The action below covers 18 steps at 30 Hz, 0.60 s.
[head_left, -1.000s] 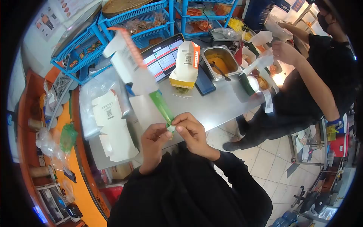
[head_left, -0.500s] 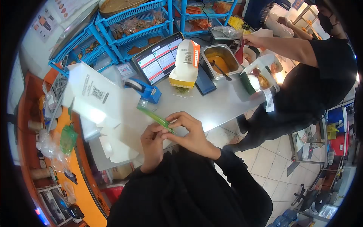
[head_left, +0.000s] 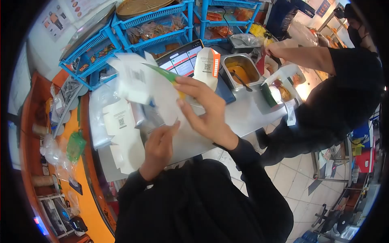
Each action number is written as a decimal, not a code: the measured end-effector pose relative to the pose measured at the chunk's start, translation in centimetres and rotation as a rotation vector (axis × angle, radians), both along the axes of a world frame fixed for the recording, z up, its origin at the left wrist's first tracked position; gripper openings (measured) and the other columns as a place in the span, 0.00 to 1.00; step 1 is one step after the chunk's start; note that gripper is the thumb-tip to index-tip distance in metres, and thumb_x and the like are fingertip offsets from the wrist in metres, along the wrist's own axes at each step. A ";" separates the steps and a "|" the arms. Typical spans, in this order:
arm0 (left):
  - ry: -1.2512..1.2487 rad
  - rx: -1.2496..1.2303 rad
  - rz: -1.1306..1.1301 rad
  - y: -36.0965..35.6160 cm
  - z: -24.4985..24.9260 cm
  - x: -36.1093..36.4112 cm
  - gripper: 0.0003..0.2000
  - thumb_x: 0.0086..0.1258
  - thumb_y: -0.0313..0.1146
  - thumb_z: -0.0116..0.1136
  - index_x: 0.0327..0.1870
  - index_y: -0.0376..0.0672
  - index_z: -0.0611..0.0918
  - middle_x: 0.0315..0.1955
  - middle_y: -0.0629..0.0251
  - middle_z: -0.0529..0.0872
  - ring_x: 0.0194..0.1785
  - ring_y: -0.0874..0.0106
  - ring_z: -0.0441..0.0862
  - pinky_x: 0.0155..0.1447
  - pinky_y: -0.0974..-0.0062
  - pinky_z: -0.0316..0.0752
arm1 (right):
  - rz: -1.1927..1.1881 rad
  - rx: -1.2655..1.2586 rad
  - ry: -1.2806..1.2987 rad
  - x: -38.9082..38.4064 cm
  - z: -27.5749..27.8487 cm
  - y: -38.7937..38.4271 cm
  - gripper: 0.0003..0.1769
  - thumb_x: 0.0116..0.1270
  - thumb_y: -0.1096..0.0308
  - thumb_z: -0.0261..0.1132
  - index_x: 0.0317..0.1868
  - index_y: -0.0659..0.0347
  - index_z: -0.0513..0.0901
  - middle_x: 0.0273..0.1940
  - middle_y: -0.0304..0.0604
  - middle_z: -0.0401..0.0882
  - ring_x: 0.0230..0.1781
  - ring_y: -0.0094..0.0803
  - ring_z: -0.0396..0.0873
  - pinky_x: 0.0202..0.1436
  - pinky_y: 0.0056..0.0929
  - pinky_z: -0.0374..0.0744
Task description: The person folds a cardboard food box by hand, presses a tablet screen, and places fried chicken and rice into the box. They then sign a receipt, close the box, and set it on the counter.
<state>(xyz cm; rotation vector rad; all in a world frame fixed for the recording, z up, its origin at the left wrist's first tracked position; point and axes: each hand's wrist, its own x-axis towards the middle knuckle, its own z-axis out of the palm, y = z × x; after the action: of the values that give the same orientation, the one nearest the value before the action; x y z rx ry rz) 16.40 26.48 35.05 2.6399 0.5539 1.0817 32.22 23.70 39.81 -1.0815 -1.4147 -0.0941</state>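
Observation:
A white carton [head_left: 131,81], blurred by motion, is held up over the table, its printed panel facing me. My right hand [head_left: 208,107] grips its right side between thumb and fingers. Along the top of the carton, up to those fingertips, runs a bright green strip [head_left: 164,73]. Lower down is my left hand [head_left: 157,152], its index fingertip right at the carton's bottom edge and its other fingers curled; what they hold is hidden. Flat white cartons [head_left: 120,121] lie on the table to the left of that hand.
Behind the carton stands a tablet [head_left: 180,62] beside an open white box [head_left: 206,67]. A metal pan [head_left: 239,69] of orange sauce holds a spoon. Blue racks [head_left: 150,30] line the back. At right, a co-worker [head_left: 344,77] reaches over filled food boxes [head_left: 279,91].
The white carton has swung up and right, off the left part of the table, baring the flat cartons. My right hand has risen with the green strip; my left hand is lower and apart from it.

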 end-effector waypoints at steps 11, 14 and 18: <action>-0.834 -1.189 -0.102 -0.8 5.1 -1.7 0.07 0.61 0.24 0.44 0.39 0.35 0.68 0.36 0.63 0.72 0.42 0.75 0.74 0.40 0.80 0.75 | -0.092 0.156 -0.388 -3.1 -4.1 -0.9 0.18 0.43 0.75 0.62 0.40 0.60 0.76 0.45 0.50 0.72 0.44 0.45 0.72 0.44 0.34 0.74; -0.812 -1.168 -0.062 -0.2 5.5 -1.7 0.07 0.60 0.25 0.43 0.39 0.35 0.68 0.33 0.64 0.74 0.37 0.77 0.76 0.36 0.80 0.77 | -0.064 0.173 -0.399 -2.8 -4.0 -1.2 0.17 0.42 0.77 0.61 0.37 0.65 0.75 0.40 0.47 0.75 0.40 0.40 0.75 0.40 0.29 0.75; -0.622 -0.836 0.002 0.8 5.1 -2.3 0.04 0.57 0.23 0.50 0.32 0.34 0.73 0.28 0.65 0.76 0.32 0.77 0.75 0.36 0.83 0.73 | 0.124 -0.105 0.316 -3.5 -3.8 -1.8 0.03 0.56 0.78 0.56 0.31 0.66 0.75 0.27 0.45 0.78 0.25 0.24 0.77 0.29 0.17 0.73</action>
<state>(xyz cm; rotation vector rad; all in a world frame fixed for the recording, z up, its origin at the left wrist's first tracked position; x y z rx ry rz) 14.13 27.25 40.14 1.5005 0.6668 1.2316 28.72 21.88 36.02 -1.0397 -1.2068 0.2337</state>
